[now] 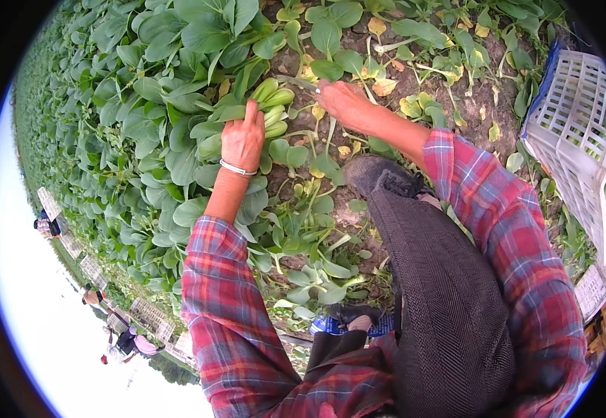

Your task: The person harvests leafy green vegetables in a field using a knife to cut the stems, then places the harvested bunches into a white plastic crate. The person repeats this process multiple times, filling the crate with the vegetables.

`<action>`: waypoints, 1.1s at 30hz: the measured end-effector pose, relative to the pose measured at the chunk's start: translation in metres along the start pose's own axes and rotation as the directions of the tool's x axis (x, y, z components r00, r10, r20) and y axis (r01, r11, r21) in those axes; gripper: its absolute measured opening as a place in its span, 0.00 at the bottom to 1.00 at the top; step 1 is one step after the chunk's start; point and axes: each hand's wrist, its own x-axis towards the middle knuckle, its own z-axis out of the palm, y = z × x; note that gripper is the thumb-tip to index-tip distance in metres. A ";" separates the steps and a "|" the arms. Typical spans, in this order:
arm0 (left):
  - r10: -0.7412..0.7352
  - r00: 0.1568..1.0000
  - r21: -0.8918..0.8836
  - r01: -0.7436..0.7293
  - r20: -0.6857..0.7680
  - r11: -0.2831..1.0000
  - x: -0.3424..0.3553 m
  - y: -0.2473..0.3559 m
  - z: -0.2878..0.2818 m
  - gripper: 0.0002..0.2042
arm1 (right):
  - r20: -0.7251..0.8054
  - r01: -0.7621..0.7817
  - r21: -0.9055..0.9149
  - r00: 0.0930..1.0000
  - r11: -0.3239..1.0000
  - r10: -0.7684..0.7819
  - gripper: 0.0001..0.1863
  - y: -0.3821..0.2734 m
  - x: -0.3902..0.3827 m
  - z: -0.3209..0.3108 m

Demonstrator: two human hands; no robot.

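My left hand (242, 141), with a white band at the wrist, is closed around green bok choy (273, 104). The pale, bulging stalk bases point to the right, and the leaves run back under my fingers toward the growing plants. Just right of the stalk bases, my right hand (348, 104) grips a knife (297, 83). Its thin blade reaches left toward the top of the bok choy; the handle is mostly hidden in my fist. I cannot tell whether the blade touches a stalk.
Dense leafy plants (156, 118) fill the left side. Cut leaves (324, 275) and yellowed leaves (384, 87) litter the soil (484, 115). A white plastic crate (574, 132) stands at right. My shoe (376, 174) is near my right forearm. Several people (132, 343) and crates (151, 317) appear far left.
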 end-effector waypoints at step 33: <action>0.325 0.942 0.032 -0.328 0.085 0.944 0.113 -0.041 -0.092 0.08 | 0.230 0.002 -0.177 0.972 0.984 0.039 0.17 0.020 0.023 -0.048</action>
